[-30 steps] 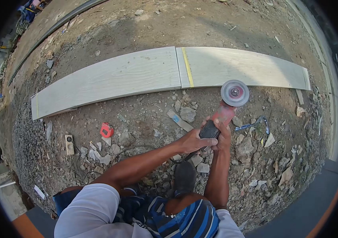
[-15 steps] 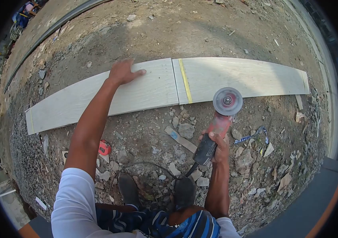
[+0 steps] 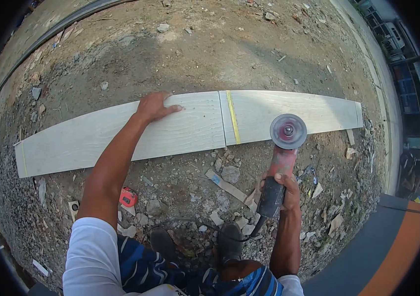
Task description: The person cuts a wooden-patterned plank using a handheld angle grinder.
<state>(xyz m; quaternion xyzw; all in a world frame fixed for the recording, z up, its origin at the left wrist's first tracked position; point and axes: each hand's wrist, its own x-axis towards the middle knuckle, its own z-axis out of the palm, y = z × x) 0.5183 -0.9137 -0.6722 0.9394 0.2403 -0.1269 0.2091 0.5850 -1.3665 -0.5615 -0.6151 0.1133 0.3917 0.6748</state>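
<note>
Rested the wide-spread left hand (image 3: 155, 106) on the long pale wood-grained board (image 3: 185, 127) across mid-frame and gripped in the right hand (image 3: 290, 190), right of centre, the red-and-black angle grinder (image 3: 283, 162), apparently steadying the board, next probably needing firm, careful pressure.

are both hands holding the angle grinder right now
No, only the right hand grips the angle grinder, while the left hand is at the far edge of the pale board.

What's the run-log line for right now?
left hand: on pale board | right hand: gripping angle grinder | red tape measure: on rubble-strewn ground
</note>
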